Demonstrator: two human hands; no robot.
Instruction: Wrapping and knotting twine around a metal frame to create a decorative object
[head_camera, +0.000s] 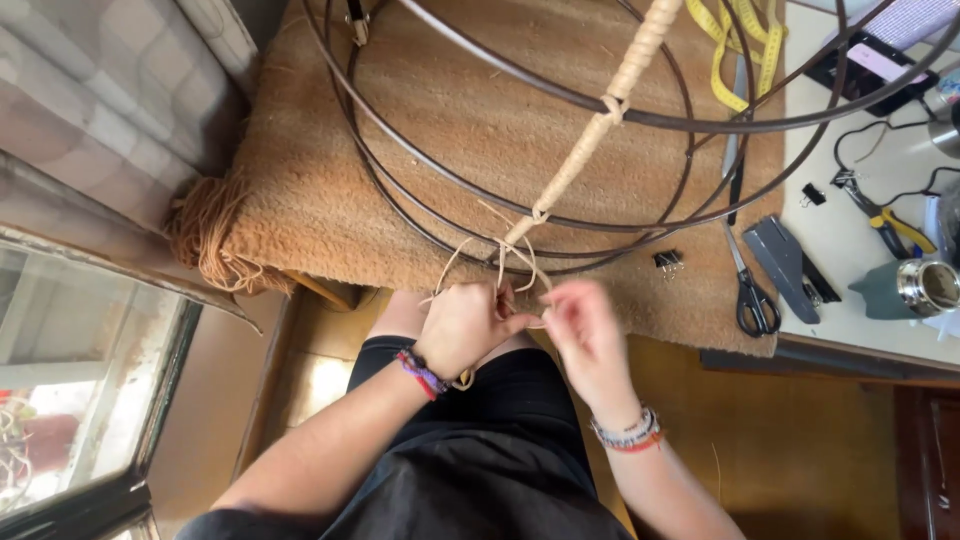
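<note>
A dark metal wire frame (560, 110) of several hoops lies on a tan woven mat (440, 120). One rib (610, 105) is wrapped in pale natural cord. Loose cord strands (500, 262) hang from the rib's lower end at the mat's front edge. My left hand (465, 325) is closed on those strands just below the frame. My right hand (585, 335), blurred, is right beside it with fingers pinching near the same cord. Both wrists wear beaded bracelets.
Black-handled scissors (752, 290), a black binder clip (667, 260) and a yellow tape measure (745, 50) lie on the mat's right side. A grey stapler (790, 260), pliers (885, 222), a metal cup (915, 288) and a phone (870, 62) sit on the white table. A cord bundle (205, 230) hangs left.
</note>
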